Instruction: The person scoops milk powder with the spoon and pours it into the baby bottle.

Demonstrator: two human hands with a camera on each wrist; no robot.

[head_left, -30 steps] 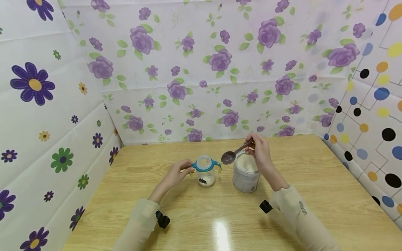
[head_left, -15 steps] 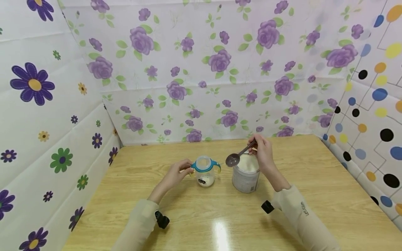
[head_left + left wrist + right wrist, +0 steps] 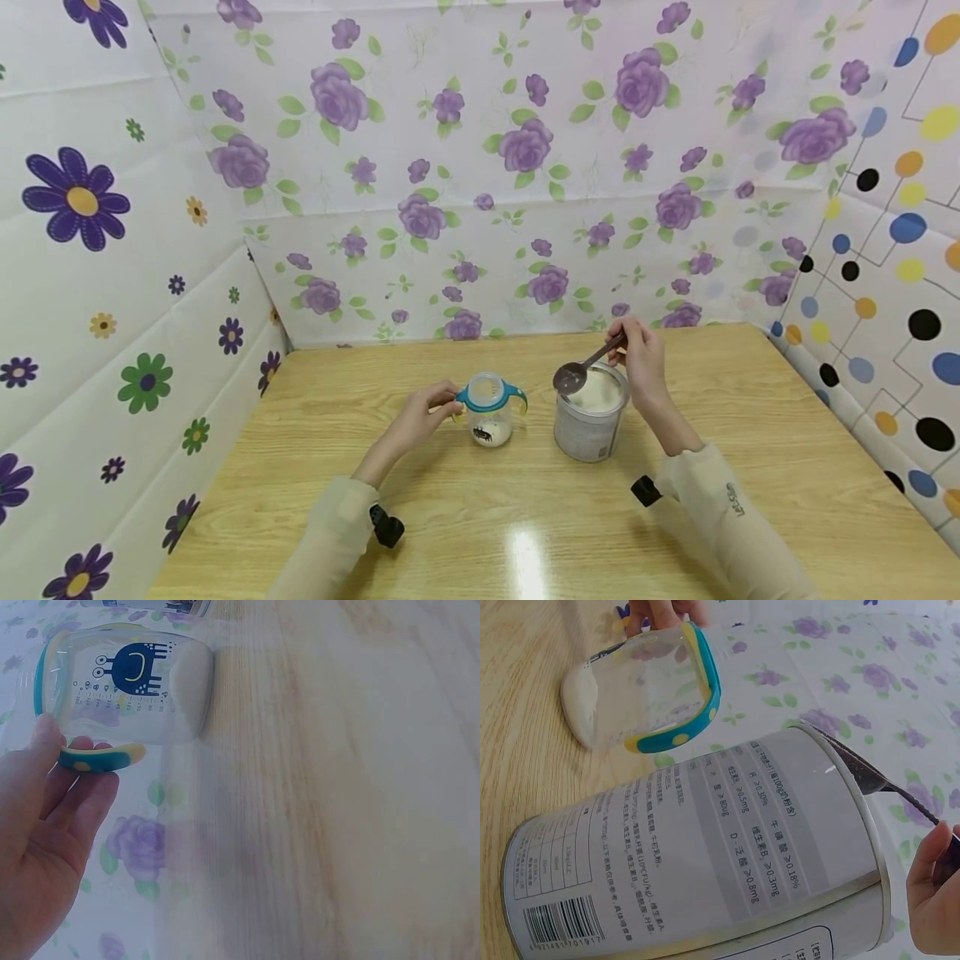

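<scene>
Hidden and cut-off parts

The spoon [image 3: 870, 774] bowl sat half hidden behind the can [image 3: 705, 855] rim; the can's base was cropped.

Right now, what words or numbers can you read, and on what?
">0.18%", ">0.3mg", ">0.8mg": in the printed panel on the can, beside Chinese characters too small to read.
Digits under the barcode on the can: too blurred to read.
Scale marks and figures on the cup: too small to read.
Lettering on the right sleeve: too small to read.
</scene>
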